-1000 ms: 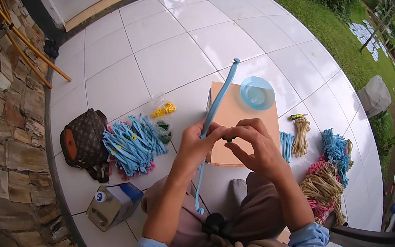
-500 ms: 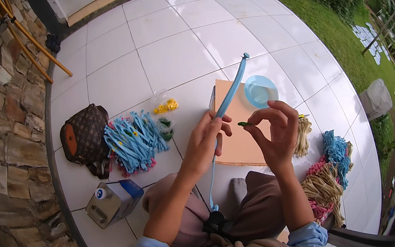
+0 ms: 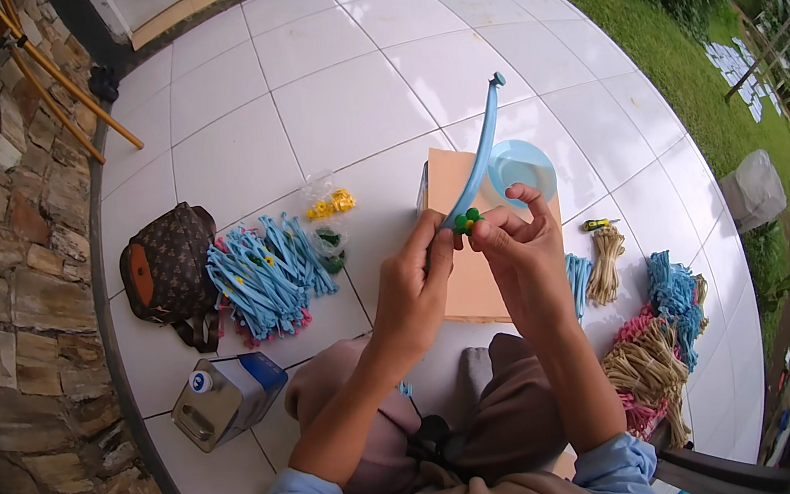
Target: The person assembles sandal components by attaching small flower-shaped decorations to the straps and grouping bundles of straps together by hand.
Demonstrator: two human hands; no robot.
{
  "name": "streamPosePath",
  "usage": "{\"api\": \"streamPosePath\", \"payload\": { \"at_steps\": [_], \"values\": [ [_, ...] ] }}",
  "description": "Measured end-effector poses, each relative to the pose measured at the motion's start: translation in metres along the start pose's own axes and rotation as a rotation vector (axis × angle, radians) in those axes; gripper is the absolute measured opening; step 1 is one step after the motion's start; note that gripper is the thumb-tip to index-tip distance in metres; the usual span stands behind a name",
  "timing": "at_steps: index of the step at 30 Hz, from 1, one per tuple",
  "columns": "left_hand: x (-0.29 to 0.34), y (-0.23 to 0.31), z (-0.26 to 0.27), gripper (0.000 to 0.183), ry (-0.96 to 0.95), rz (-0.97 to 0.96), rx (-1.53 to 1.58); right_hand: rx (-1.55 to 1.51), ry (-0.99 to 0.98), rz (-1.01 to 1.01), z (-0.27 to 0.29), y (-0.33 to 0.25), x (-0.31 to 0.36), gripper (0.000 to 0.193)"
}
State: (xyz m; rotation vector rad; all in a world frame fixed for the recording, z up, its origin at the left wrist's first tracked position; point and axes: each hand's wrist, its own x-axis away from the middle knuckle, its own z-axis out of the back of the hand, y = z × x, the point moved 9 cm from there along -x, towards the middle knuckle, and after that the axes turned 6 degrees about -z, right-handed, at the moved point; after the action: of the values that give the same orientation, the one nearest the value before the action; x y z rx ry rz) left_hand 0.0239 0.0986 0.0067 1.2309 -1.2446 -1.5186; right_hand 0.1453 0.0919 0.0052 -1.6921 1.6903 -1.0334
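Observation:
My left hand [image 3: 415, 269] is closed around a light blue tubular strap [image 3: 482, 149], whose upper end curves up and away to a small knob-like tip. Between thumb and fingertips, my right hand [image 3: 525, 254] pinches a small green flower-shaped piece [image 3: 468, 220] with a bit of yellow on it. The piece sits against the strap, right beside my left fingertips; whether it is fastened there I cannot tell. Below both hands lies a peach-coloured board [image 3: 476, 286], and a light blue round dish [image 3: 519, 169] rests at its far right corner.
To the left are a brown patterned bag [image 3: 173, 263], a heap of blue straps [image 3: 263, 278], clear bags of yellow pieces [image 3: 330, 203] and green pieces [image 3: 332, 256], and a metal can [image 3: 227, 402]. On the right lie a yellow-handled screwdriver [image 3: 600, 223], a beige bundle [image 3: 607, 266] and mixed bundles [image 3: 646, 368].
My right hand has moved left, bringing the green piece up to the strap at my left fingers. The piece has turned to show its flower shape. The strap's tip has risen slightly.

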Motion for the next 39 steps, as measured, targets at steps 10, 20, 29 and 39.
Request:
{"api": "streamPosePath", "payload": {
  "at_steps": [10,20,29,39],
  "values": [
    [0.000,0.007,-0.002,0.012,-0.027,-0.057,-0.098,0.014,0.045,0.013,0.002,0.001,-0.003,0.049],
    [-0.001,0.011,-0.002,0.012,-0.066,-0.105,-0.143,0.014,0.070,0.006,0.001,0.001,-0.003,0.049],
    [0.000,0.008,-0.002,0.014,-0.142,-0.138,-0.045,0.079,0.026,0.077,-0.008,0.003,-0.003,0.048],
    [0.002,-0.007,-0.008,0.020,-0.082,-0.055,-0.035,0.391,0.003,0.380,-0.021,-0.017,0.001,0.067]
  ]
}}
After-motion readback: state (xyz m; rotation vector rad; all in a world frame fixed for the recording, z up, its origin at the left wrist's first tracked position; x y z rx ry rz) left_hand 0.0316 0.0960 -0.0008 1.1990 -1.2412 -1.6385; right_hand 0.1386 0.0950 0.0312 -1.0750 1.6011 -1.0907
